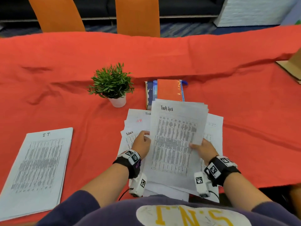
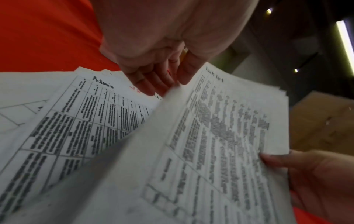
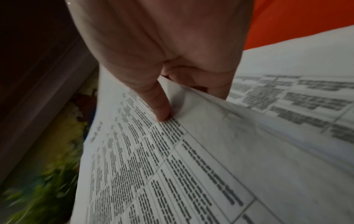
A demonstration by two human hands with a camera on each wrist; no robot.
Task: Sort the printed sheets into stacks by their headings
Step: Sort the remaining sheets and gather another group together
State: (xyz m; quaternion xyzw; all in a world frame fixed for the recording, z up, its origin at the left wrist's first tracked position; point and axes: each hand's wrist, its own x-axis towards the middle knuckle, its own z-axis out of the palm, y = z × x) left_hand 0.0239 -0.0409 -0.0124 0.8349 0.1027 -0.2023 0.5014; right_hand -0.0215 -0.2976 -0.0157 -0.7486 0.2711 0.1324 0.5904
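Both hands grasp a bundle of "Task List" sheets [image 1: 175, 141], left hand [image 1: 141, 143] and right hand [image 1: 205, 150] pinching opposite edges, above loose sheets [image 1: 135, 121]; IT stack [image 1: 37, 167] lies left.

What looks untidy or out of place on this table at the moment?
The loose sheets under the lifted Task List bundle lie fanned and crooked, with mixed headings such as Admin, unlike the squared IT stack. The red tablecloth is wrinkled near the potted plant. Nothing looks spilled or torn.
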